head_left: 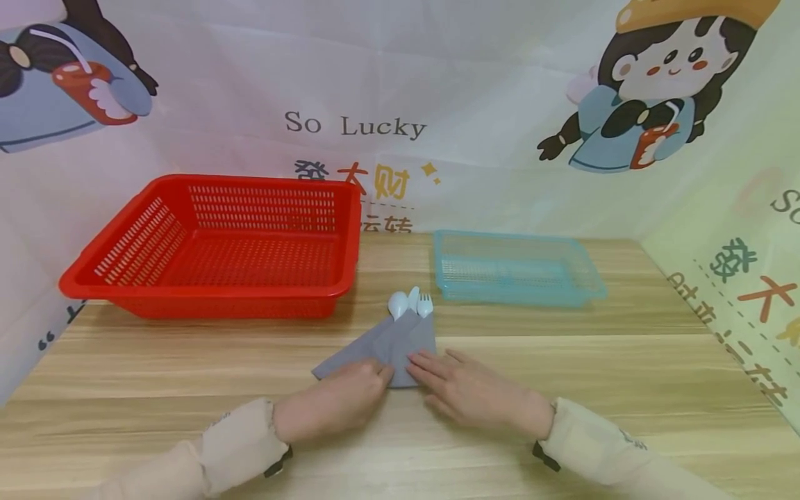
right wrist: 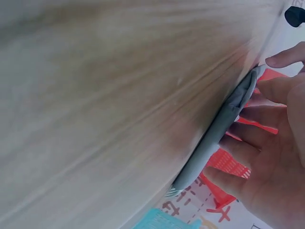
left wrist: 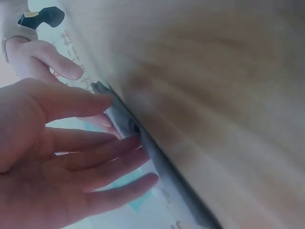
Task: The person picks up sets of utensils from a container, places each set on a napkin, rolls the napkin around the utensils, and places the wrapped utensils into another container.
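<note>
A folded grey napkin (head_left: 403, 340) lies on the wooden table, with a white spoon (head_left: 397, 304), a knife (head_left: 414, 297) and a fork (head_left: 425, 305) sticking out of its far end. My left hand (head_left: 344, 397) touches its near left part; in the left wrist view the fingers of that hand (left wrist: 71, 152) are loosely extended against the grey cloth (left wrist: 125, 117). My right hand (head_left: 469, 390) rests its straight fingers on the napkin's near right part. The right wrist view shows this hand (right wrist: 267, 148) flat along the cloth (right wrist: 214, 136).
A large red basket (head_left: 212, 292) stands at the back left of the table (head_left: 562, 361). A smaller light blue basket (head_left: 519, 295) is at the back right. A printed cloth (head_left: 487, 139) hangs behind and at both sides.
</note>
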The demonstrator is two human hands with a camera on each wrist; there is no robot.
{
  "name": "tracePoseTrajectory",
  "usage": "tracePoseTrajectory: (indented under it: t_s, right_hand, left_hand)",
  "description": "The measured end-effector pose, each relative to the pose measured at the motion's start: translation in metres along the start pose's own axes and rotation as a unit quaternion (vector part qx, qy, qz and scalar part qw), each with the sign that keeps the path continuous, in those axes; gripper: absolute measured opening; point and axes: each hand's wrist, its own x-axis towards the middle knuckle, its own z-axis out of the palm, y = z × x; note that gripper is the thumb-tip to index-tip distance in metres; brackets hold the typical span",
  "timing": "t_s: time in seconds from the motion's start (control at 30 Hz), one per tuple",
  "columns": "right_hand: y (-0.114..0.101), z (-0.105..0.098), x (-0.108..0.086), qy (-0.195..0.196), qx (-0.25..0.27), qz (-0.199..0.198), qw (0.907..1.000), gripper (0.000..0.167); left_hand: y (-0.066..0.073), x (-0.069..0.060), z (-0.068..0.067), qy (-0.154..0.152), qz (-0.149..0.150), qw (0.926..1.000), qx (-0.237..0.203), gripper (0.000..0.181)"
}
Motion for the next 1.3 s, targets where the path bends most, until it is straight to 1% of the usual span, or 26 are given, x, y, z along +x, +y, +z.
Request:
tracePoseTrajectory:
  t_s: [0.07, 0.2, 0.27, 0.4, 0.53, 0.7, 0.8, 0.9, 0.97, 1.03, 1.13, 1.3]
  right_hand:
    - [0.0, -0.001, 0.001, -0.002, -0.004, 0.0, 1.0, 0.047]
    - [0.0, -0.003, 0.002, -0.002, -0.001, 0.0, 1.0, 0.045]
    - [0.0, -0.004, 0.003, 0.001, 0.001, 0.0, 1.0, 0.044]
    - [0.0, -0.004, 0.004, 0.005, 0.003, -0.002, 1.0, 0.044]
    - [0.0, -0.003, 0.005, 0.011, 0.004, -0.004, 0.9999, 0.043]
    - [0.001, -0.003, 0.007, 0.021, -0.001, -0.011, 0.9997, 0.042]
    - [0.001, -0.004, 0.007, 0.019, -0.004, -0.015, 0.9997, 0.042]
    - [0.001, -0.004, 0.007, 0.01, -0.004, -0.02, 0.9997, 0.043]
    - [0.001, -0.004, 0.007, 0.005, -0.001, -0.022, 0.9998, 0.044]
    - [0.001, -0.004, 0.008, 0.0, 0.003, -0.02, 0.9998, 0.044]
    - [0.001, -0.004, 0.008, -0.003, 0.005, -0.018, 0.9998, 0.044]
    - [0.001, -0.004, 0.008, -0.007, -0.003, -0.016, 0.9998, 0.044]
  left_hand:
    - [-0.001, 0.001, 0.001, -0.01, -0.01, 0.9999, 0.002, 0.023]
    - [0.0, 0.003, 0.002, -0.044, -0.037, 0.9983, 0.008, 0.034]
    - [0.002, 0.003, 0.001, -0.057, -0.05, 0.9971, 0.005, 0.037]
    - [0.005, 0.003, -0.001, -0.087, -0.062, 0.9942, 0.009, 0.04]
    - [0.008, 0.002, -0.002, -0.121, -0.066, 0.9901, 0.026, 0.043]
    - [0.012, 0.002, -0.002, -0.135, -0.066, 0.9871, 0.054, 0.046]
    - [0.013, 0.001, -0.002, -0.143, -0.067, 0.9857, 0.059, 0.045]
    - [0.014, 0.001, -0.004, -0.159, -0.073, 0.9834, 0.048, 0.045]
    - [0.014, 0.0, -0.005, -0.174, -0.079, 0.9811, 0.031, 0.045]
    - [0.015, 0.0, -0.007, -0.192, -0.089, 0.9773, 0.009, 0.046]
    - [0.016, -0.001, -0.008, -0.211, -0.102, 0.972, -0.015, 0.049]
    - [0.018, 0.001, -0.007, -0.219, -0.125, 0.967, -0.041, 0.055]
